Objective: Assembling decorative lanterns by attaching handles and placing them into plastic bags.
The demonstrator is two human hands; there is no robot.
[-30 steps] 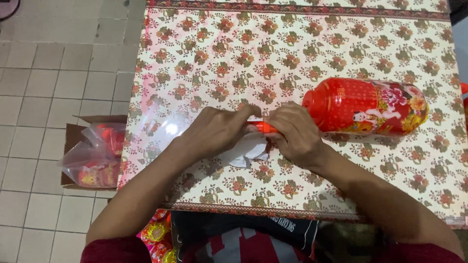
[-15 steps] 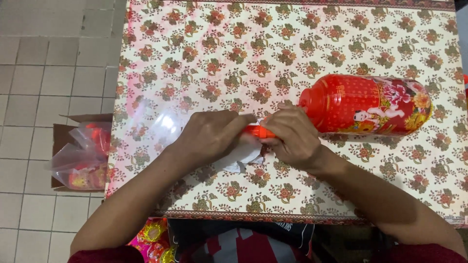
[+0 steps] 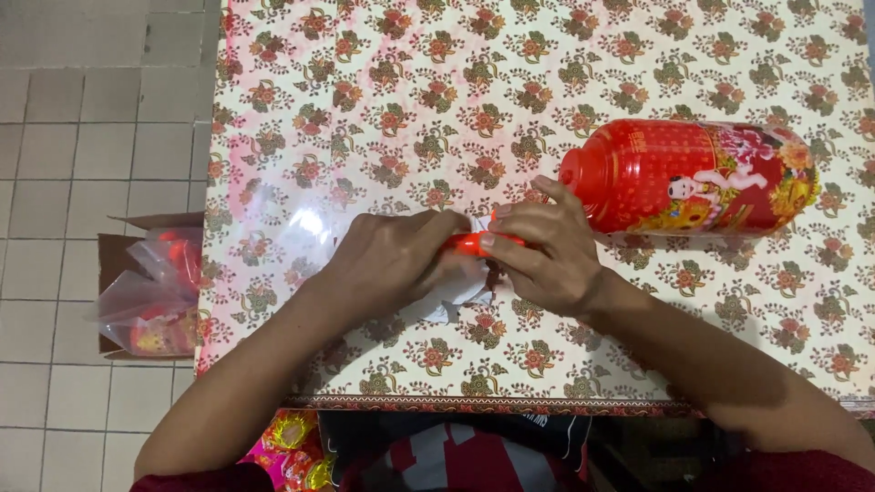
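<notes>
My left hand [image 3: 394, 262] and my right hand [image 3: 540, 248] meet at the middle of the table, both closed on a small orange stick-like object [image 3: 470, 243]. White paper or plastic [image 3: 456, 293] shows beneath the hands. A clear plastic bag [image 3: 283, 228] lies on the table just left of my left hand. A large red lantern-shaped container [image 3: 693, 178] with a colourful picture lies on its side right behind my right hand, almost touching the fingers.
The table has a floral plastic cover [image 3: 437, 91] with its front edge near my body. On the tiled floor to the left stands a cardboard box [image 3: 123, 264] holding plastic bags of red and yellow items. Shiny pink and gold items [image 3: 292, 446] sit below the table edge.
Both hands stay joined on the orange object. My fingers have shifted slightly along it, and the view has drifted a little.
</notes>
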